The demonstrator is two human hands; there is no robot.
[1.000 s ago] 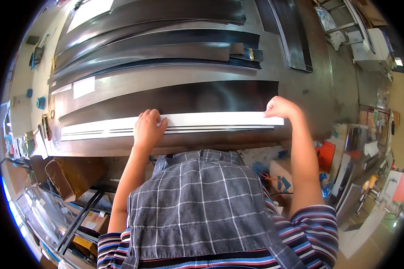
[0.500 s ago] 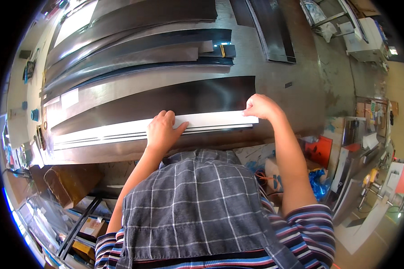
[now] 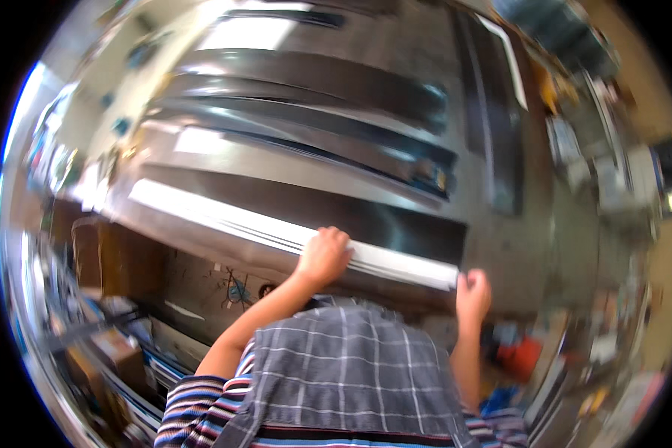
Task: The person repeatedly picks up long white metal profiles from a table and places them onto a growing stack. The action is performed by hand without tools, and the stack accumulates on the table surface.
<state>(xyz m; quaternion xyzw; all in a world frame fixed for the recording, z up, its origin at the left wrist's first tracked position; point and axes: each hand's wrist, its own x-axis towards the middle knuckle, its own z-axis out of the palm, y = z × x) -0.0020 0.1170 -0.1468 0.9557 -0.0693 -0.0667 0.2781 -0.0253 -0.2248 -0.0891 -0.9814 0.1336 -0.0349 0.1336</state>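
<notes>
Long white strips (image 3: 224,216) with thin dark lines between them lie along the near edge of a large dark sheet (image 3: 403,225). Curled over the strips, a little right of their middle, is my left hand (image 3: 325,256). My right hand (image 3: 473,296) is closed in a pinch right at the strips' right end. Motion blur hides what, if anything, its fingertips hold.
The metal table (image 3: 515,246) carries several dark sheets (image 3: 291,78) farther back and another dark stack (image 3: 500,149) at the right. A cardboard box (image 3: 131,257) stands below its left edge. An orange-red item (image 3: 521,355) lies below, at the right.
The whole view has swung, so the table and strips now slant down to the right. My left hand has moved right along the strips; my right hand has shifted to just beyond their end.
</notes>
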